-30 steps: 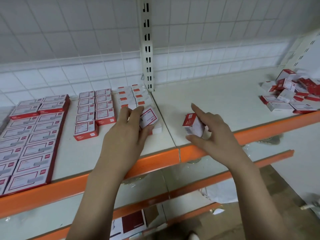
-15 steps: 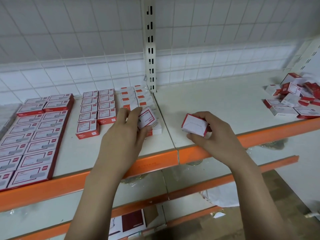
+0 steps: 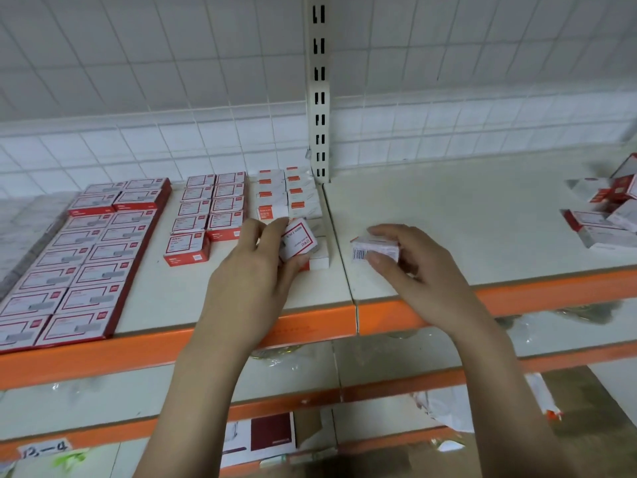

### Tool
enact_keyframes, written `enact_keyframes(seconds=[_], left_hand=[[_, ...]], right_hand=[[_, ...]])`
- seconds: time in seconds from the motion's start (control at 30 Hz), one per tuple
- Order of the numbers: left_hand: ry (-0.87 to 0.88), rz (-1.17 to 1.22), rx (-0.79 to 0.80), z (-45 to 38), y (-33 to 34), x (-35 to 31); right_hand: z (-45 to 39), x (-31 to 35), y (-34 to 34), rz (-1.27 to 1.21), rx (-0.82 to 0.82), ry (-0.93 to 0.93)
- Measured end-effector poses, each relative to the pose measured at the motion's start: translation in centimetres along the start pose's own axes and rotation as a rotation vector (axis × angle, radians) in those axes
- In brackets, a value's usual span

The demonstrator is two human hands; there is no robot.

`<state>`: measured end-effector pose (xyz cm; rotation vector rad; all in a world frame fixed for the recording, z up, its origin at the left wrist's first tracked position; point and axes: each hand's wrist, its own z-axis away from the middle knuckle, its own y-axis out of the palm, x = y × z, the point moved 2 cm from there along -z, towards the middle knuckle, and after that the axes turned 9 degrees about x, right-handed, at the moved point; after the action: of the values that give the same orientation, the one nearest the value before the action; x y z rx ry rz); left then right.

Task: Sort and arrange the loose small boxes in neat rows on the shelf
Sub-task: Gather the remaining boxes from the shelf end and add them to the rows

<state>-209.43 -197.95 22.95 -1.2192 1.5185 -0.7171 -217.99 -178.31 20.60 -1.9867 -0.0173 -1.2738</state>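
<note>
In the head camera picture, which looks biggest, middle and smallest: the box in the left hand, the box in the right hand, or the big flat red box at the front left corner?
1. Front-left flat red box, clearly largest.
2. and 3. Box in the left hand and box in the right hand: they look alike, both partly covered by fingers, so no ranking.

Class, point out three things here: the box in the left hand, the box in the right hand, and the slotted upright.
Left-hand box (image 3: 298, 239): head view, label face.
Right-hand box (image 3: 375, 250): head view, barcode side.
Slotted upright (image 3: 319, 98): head view, mid-post.

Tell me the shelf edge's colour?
Orange, plain in the head view: shelf edge.
</note>
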Motion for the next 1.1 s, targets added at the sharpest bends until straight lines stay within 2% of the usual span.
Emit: enact_keyframes(seconds=[0.4,0.53,0.63,1.1], left_hand=[[0.018,0.013,-0.035,-1.0,-1.1,2.5],[0.041,0.011,-0.023,-1.2,-2.1,4.5],[0.070,-0.011,-0.040,-1.1,-3.3,6.6],[0.045,0.012,-0.061,0.6,-8.3,16.8]], right_hand=[[-2.9,1.7,2.4,-0.021,0.112,-0.010],[-4.1,2.9,3.6,0.034,0.032,-0.056],[-5.3,4.5,4.9,-0.047,-0.012,-0.050],[-8.8,10.5,12.9,-0.073,-0.037,-0.053]])
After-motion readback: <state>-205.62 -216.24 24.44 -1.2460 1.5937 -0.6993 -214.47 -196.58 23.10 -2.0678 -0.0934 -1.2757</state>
